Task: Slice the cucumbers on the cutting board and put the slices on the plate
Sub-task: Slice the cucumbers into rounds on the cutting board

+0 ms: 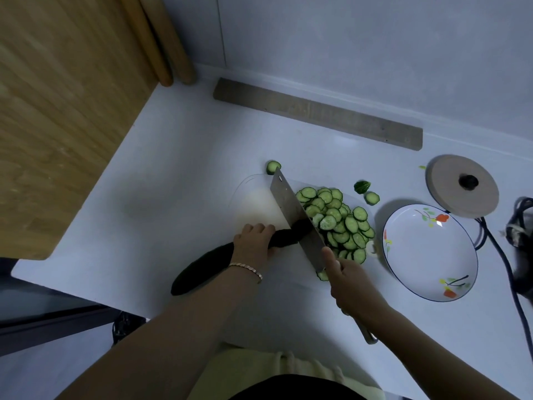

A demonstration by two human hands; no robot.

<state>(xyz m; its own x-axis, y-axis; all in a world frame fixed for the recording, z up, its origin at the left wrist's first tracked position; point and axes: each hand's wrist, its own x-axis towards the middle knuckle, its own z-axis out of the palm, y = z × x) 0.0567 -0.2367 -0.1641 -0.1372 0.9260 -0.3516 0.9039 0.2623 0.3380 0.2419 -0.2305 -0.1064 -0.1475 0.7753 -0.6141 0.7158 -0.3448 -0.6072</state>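
White bench (178, 157). Pale cutting board (253, 203) mid-bench, floral plate (427, 255) just right of it. Long dark cucumber (207, 267) lies half on the board, left hand (253, 241) curled over it. Cleaver (294, 215) edge down at its cut end, right hand (349, 284) gripping the handle. Pale, dark-rimmed slices (343, 223) piled on the board right of the blade.

White table (178, 157) carries: translucent cutting board (256, 203) at centre, flowered plate (429, 252) just right of it, round wooden lid (455, 197) behind the plate, grey strip (317, 112) along the wall, stray cucumber slices (273, 167) off the board.
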